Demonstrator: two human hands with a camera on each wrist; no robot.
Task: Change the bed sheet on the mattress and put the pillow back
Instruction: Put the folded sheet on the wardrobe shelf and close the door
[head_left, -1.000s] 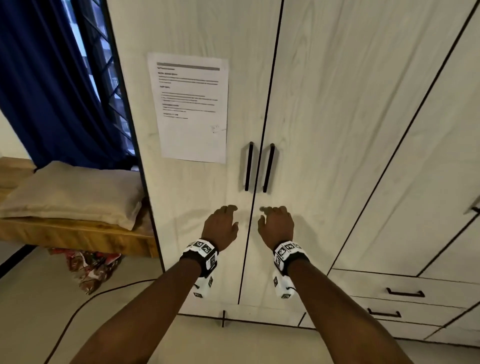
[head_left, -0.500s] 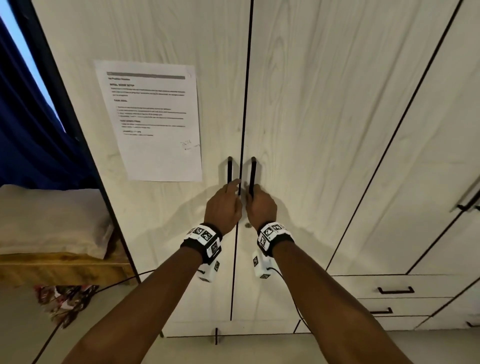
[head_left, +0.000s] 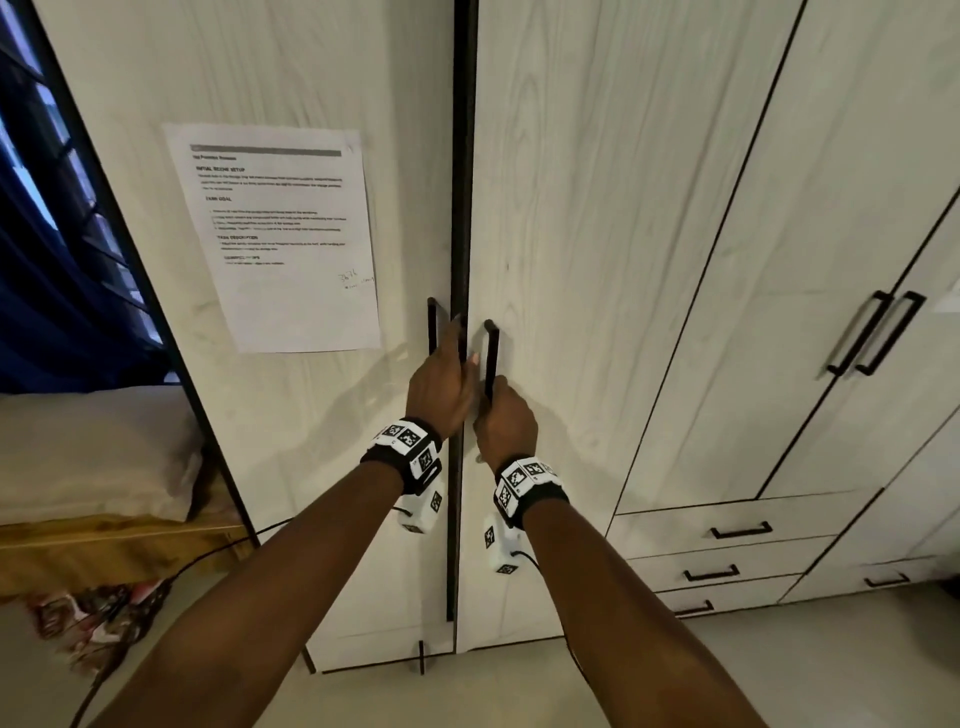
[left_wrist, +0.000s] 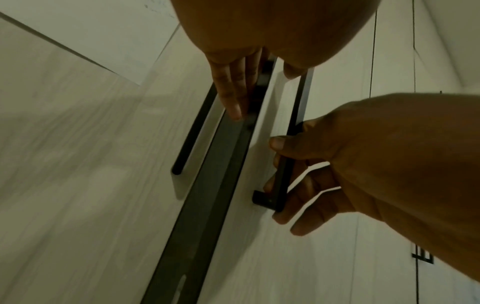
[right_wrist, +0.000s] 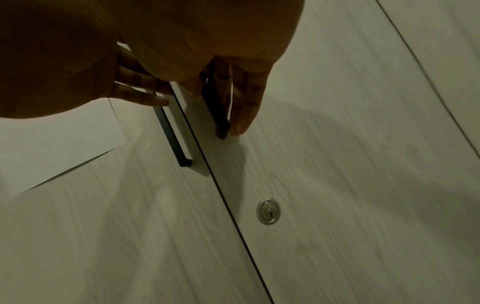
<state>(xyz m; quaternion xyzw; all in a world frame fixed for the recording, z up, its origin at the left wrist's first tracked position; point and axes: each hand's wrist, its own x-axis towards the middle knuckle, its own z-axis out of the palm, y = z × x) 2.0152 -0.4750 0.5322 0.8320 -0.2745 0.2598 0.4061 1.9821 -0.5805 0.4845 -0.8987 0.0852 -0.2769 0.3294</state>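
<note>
I face a pale wood-grain wardrobe (head_left: 597, 208) with two black bar handles at its middle seam. My left hand (head_left: 439, 387) holds the left handle (head_left: 431, 325), its fingers (left_wrist: 233, 90) slipped behind the bar. My right hand (head_left: 506, 423) grips the right handle (head_left: 491, 353), thumb (left_wrist: 283, 144) in front of the bar and fingers behind it. A dark gap shows between the two doors. A beige pillow (head_left: 88, 447) lies on a wooden bed frame (head_left: 104, 545) at the left. No sheet or mattress is in view.
A printed paper (head_left: 275, 234) is stuck on the left door. A keyhole lock (right_wrist: 269, 211) sits below the right handle. Drawers (head_left: 737, 530) and another door pair are at the right. Patterned cloth (head_left: 88, 618) and a black cable (head_left: 208, 561) lie on the floor; a blue curtain (head_left: 47, 322) hangs left.
Both hands rose from below the handles and took hold of them. I have come closer to the wardrobe, and the gap between the doors has widened.
</note>
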